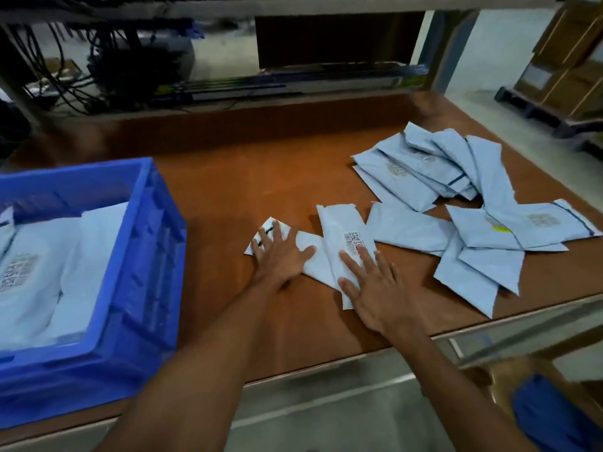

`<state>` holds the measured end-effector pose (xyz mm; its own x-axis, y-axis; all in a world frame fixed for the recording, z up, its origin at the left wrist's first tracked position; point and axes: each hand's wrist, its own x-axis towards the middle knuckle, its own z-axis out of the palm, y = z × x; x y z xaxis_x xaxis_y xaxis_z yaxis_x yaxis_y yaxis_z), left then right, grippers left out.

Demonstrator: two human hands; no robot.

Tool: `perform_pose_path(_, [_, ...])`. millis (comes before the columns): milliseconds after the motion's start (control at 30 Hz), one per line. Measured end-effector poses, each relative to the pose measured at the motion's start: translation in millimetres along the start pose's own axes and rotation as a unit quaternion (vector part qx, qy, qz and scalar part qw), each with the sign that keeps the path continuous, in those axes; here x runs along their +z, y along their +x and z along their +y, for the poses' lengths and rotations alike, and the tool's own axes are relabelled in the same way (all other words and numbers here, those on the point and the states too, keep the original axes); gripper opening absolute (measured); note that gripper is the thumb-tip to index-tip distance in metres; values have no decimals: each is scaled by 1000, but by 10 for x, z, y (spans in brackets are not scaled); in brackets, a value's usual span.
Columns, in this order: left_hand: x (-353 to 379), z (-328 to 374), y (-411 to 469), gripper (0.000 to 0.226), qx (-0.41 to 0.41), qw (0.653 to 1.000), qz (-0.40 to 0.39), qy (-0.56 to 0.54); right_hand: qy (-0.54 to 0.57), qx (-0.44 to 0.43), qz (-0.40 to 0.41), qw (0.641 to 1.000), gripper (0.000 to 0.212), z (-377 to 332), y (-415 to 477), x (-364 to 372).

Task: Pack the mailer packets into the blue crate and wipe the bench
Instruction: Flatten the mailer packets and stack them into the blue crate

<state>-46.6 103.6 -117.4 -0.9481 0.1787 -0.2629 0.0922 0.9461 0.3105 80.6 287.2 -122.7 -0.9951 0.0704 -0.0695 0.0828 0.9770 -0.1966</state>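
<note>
A brown wooden bench (228, 177) filled the middle of the frame, its near edge running along the bottom.

Two white packets lay crossed at the centre of the bench. The left hand (280, 256) lay flat on the left packet (318, 265), fingers straight and spread, gripping nothing. The right hand (375, 288) lay flat in the same way on the barcode packet (342, 223), which overlapped the first; its fingers were also straight, resting on the packet's lower half just below the printed label.

To the right of centre a loose pile of packets (483, 256) spread toward the bench's right edge, touching and overlapping one another. A second fanned pile (424, 171) lay just above it in the frame.

At the left edge stood the blue crate (140, 256) on the bench, well apart from the hands. Inside it lay several packed packets (49, 272), stacked flat.

Across the top of the frame ran a dim shelf (326, 93), with dark cables (98, 60) hanging at the upper left. Cardboard boxes (571, 60) stood in the upper right corner. In the lower right corner a blue shape (548, 415) showed, too blurred to tell what it was.
</note>
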Motion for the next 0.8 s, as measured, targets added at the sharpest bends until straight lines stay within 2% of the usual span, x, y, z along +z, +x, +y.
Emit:
perform_pose_path(200, [-380, -718, -50, 55, 107, 989, -102, 16, 73, 28, 24, 997, 58, -164, -119, 21])
perform_pose_path(300, [-484, -768, -212, 66, 169, 975, -144, 15, 54, 18, 17, 998, 57, -304, -222, 67])
perform_pose_path(367, [-396, -690, -377, 69, 175, 978, -92, 61, 29, 6, 19, 999, 63, -382, -203, 38])
perform_pose_path(433, [-174, -574, -546, 51, 126, 989, 23, 68, 20, 1, 31, 999, 72, -419, -60, -17])
perform_pose_path(467, [-47, -502, -641, 57, 86, 994, 55, 50, 14, -6, 35, 999, 76, -418, 25, -22])
perform_pose_path(567, [295, -367, -811, 80, 35, 994, 79, 67, -13, -38, 10, 999, 79, -388, 192, 91])
perform_pose_path(633, [388, -380, -833, 82, 32, 991, 96, 88, -14, -46, 12, 999, 74, -384, 183, 204])
perform_pose_path(733, [371, -381, -870, 98, 47, 988, 117, 92, -4, -59, 27, 998, 75, -434, 102, 253])
perform_pose_path(800, [370, -320, -915, 91, 56, 987, 117, 91, 2, -66, 28, 997, 88, -485, 46, 266])
